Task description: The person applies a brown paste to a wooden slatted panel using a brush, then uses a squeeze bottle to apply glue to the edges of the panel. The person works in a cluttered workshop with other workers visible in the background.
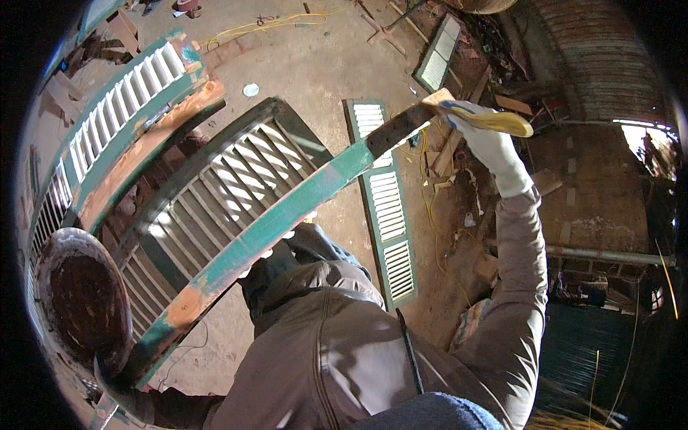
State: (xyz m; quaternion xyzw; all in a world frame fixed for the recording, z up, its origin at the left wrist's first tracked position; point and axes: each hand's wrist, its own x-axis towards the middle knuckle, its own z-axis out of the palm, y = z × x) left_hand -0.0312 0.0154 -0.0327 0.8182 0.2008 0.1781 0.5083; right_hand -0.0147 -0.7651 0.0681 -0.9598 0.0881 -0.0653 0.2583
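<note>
My right hand [494, 150], in a white glove, is closed around a paintbrush [502, 120] with a yellow handle. Its bristles touch the far right end of a long wooden bar [287, 208] that crosses in front of me. Most of the bar wears worn green paint with bare orange-brown patches; a dark coat covers the end by the brush. At lower left, a round bowl [86, 294] with dark brown residue inside is tilted toward me. My left hand [115, 387] grips its lower rim, in shadow and mostly hidden.
Beyond the bar lies a dark-framed louvered shutter [229, 179]. Another green shutter with white slats [122, 107] stands farther left. A narrow louvered panel [387, 208] rests on the floor right of centre. Yellow cable [272, 24] and wood scraps [448, 154] lie about.
</note>
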